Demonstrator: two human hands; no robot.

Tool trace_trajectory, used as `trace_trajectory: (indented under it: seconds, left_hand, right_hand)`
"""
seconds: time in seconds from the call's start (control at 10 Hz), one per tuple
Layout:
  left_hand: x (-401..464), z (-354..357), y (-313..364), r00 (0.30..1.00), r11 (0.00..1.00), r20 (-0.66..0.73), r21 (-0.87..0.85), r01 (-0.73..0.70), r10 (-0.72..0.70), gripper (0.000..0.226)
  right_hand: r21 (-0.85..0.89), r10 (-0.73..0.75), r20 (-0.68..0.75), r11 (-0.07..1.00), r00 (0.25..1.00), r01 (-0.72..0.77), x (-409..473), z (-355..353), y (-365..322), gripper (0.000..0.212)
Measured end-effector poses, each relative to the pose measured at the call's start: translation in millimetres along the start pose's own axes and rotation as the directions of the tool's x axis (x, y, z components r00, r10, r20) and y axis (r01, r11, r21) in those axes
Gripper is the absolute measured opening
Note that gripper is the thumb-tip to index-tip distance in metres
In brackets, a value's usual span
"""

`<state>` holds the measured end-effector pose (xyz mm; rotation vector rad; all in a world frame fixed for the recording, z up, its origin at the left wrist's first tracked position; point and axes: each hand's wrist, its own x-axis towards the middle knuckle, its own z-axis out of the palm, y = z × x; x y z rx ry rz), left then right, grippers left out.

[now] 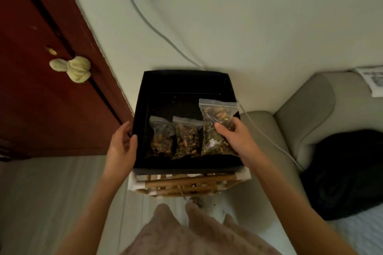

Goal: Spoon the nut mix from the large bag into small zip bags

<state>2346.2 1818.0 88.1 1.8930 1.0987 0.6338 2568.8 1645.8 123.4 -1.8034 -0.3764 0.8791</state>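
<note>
Right hand (234, 137) pinches a small clear zip bag of nut mix (217, 128), thumb on its front, fingers curled behind, at the right wall of the open black cardboard box (141, 109). The bag's long axis runs near to far, zip end pointing to the far edge, tilted up. Two more filled clear zip bags (186, 138) lie side by side along the box's near edge, pointing likewise. Left hand (122, 147) grips the box's left wall, thumb inside, arm reaching forward.
</note>
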Motion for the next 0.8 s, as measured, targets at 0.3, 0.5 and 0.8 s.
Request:
trace_trajectory:
  seconds: [0.3,0.5,0.8]
  left_hand:
    - [50,18,-3,0.996,0.990,0.039,0.118,0.071,-0.076,0.043]
    - [46,24,-4,0.997,0.996,0.009,0.036,0.079,-0.080,0.040]
    - [45,25,-3,0.995,0.994,-0.007,-0.046,0.095,-0.095,0.039]
  right_hand:
    - [-0.197,0.321,0.035,0.931,0.947,-0.308,58,12,26,0.043]
    - [-0.192,0.346,-0.103,0.913,0.933,-0.360,59,25,41,0.032]
    - [-0.431,0.144,-0.140,0.882,0.980,-0.191,52,20,16,0.068]
